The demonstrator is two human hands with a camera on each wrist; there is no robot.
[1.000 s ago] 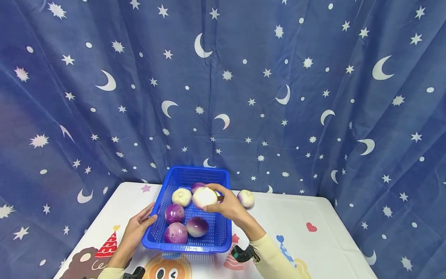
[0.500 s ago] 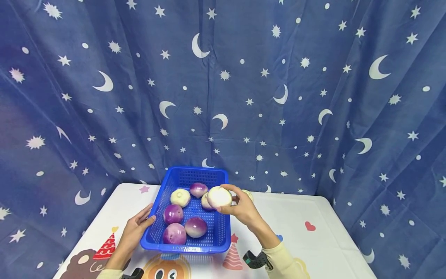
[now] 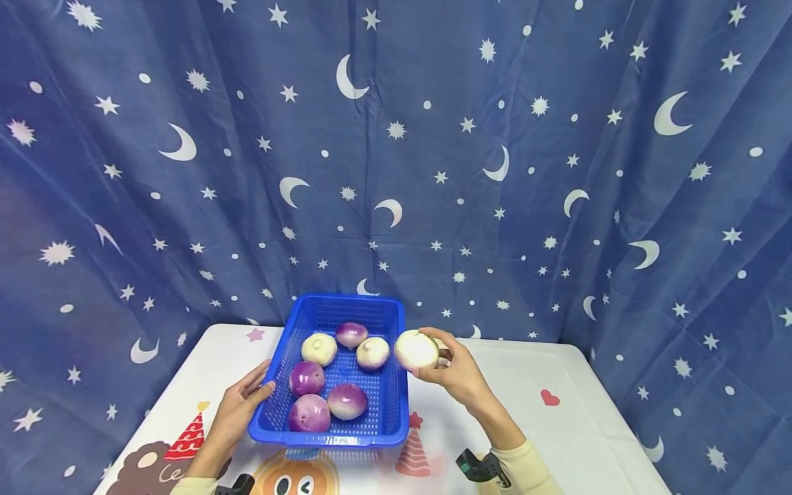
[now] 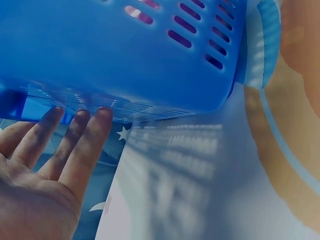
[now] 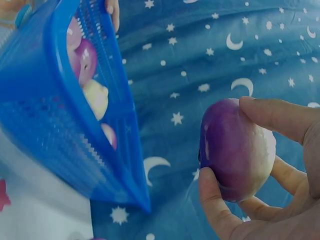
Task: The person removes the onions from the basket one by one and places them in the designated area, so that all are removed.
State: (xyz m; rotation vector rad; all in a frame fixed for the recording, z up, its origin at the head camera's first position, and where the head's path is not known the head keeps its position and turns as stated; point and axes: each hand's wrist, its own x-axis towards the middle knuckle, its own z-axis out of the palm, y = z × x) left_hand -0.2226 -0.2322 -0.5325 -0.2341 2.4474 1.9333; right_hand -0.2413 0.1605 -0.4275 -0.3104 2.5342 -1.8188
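A blue plastic basket (image 3: 405,412) stands on the table with several purple-and-white turnips in it, among them a pale one (image 3: 319,349) and a purple one (image 3: 309,414). My right hand (image 3: 456,368) grips another turnip (image 3: 416,350) just beyond the basket's right rim. The right wrist view shows thumb and fingers around this turnip (image 5: 237,150), its purple side facing left. On the basket's left side rests my left hand (image 3: 243,405), thumb near the rim. In the left wrist view its fingers (image 4: 82,155) are extended, tips at the perforated wall.
A white tablecloth (image 3: 507,412) with cartoon prints covers the table. Close behind the basket hangs a blue curtain (image 3: 433,206) with moons and stars. A sliver of purple (image 5: 98,239) shows at the bottom of the right wrist view.
My right hand has carried its turnip rightward from over the basket to past the right rim. A turnip inside is uncovered; the one on the table is now hidden. My left hand stays put.
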